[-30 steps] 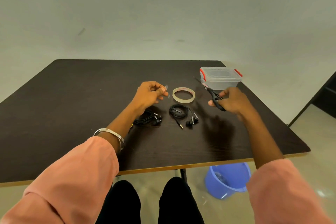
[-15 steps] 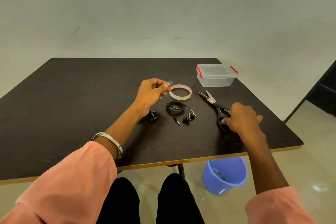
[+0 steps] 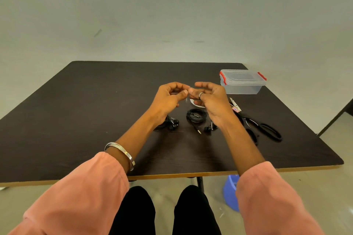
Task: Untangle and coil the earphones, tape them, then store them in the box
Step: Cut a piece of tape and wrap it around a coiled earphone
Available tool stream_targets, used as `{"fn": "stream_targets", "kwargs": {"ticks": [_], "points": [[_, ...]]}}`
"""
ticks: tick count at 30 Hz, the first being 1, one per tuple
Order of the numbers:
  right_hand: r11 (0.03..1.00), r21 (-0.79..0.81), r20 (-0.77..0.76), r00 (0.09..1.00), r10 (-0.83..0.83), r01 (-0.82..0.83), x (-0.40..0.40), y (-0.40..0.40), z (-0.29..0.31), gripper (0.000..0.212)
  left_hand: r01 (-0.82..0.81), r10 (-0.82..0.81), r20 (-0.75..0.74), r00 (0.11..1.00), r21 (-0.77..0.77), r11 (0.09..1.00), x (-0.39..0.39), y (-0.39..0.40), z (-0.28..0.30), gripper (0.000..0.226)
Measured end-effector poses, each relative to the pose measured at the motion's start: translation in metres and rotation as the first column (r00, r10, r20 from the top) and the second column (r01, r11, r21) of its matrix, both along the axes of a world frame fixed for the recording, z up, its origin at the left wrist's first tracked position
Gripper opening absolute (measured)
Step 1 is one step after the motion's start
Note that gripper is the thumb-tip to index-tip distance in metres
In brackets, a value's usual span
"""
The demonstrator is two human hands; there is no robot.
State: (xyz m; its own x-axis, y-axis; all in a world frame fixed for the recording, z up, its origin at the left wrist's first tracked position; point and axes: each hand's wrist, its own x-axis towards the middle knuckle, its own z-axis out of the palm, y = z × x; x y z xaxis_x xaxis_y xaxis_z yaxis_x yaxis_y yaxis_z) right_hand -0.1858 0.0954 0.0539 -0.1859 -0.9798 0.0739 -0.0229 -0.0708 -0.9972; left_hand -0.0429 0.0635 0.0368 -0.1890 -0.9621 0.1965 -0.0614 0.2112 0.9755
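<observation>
Currently a small clear tape strip, barely visible, is pinched between left hand (image 3: 168,96) and right hand (image 3: 209,97) above the coiled black earphones (image 3: 196,115) on the dark table (image 3: 76,110); it should be kept taut and unfolded before wrapping.

A bare, plain room: blank wall (image 3: 172,15), dark table (image 3: 76,120), blue bucket (image 3: 230,192) on the floor.

No text can be read anywhere. The scissors (image 3: 254,120), lying just in front of the clear box (image 3: 241,84), carry a small red-and-blue label too blurred to read.
</observation>
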Motion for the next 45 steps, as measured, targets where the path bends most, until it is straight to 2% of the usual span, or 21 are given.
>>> {"fn": "stream_targets", "kwargs": {"ticks": [7,13,17,20,24,31,35,40,45], "points": [[1.000,-0.025,0.133,0.991,0.015,-0.012,0.007,-0.012,-0.005,0.037,0.017,-0.016,0.008,1.000,-0.021,1.000,0.008,-0.007,-0.001,0.033],[0.996,0.011,0.344,0.935,0.082,-0.091,0.001,-0.016,-0.005,0.037,0.031,-0.031,-0.019,0.999,-0.006,1.000,0.011,-0.010,-0.004,0.034],[0.992,0.031,0.427,0.899,0.097,-0.122,0.002,-0.016,-0.007,0.036,0.030,-0.030,-0.022,0.999,-0.007,1.000,0.014,-0.011,-0.006,0.037],[0.979,0.028,0.414,0.894,0.174,-0.203,0.004,-0.013,-0.007,0.039,0.025,-0.026,-0.023,0.999,-0.016,1.000,0.016,-0.010,-0.007,0.043],[0.961,0.023,0.318,0.913,0.255,-0.276,0.007,-0.011,-0.006,0.044,0.017,-0.018,-0.013,1.000,-0.038,0.999,0.022,-0.008,-0.004,0.050],[0.985,-0.064,0.099,0.981,0.169,-0.163,0.018,-0.010,-0.004,0.031,-0.011,0.011,0.001,1.000,-0.067,0.998,0.035,-0.003,-0.001,0.055],[0.966,-0.061,0.166,0.952,0.257,-0.250,0.024,-0.007,-0.001,0.032,0.004,-0.003,0.011,1.000,-0.074,0.997,0.047,0.001,0.001,0.051],[0.923,0.015,0.211,0.904,0.373,-0.385,0.033,-0.004,0.002,0.032,0.038,-0.037,0.026,0.999,-0.067,0.997,0.061,0.006,0.005,0.044],[0.912,0.020,0.269,0.881,0.390,-0.410,0.039,-0.003,0.001,0.028,0.064,-0.064,-0.092,0.994,-0.009,0.998,0.074,0.011,0.002,0.036]]}}
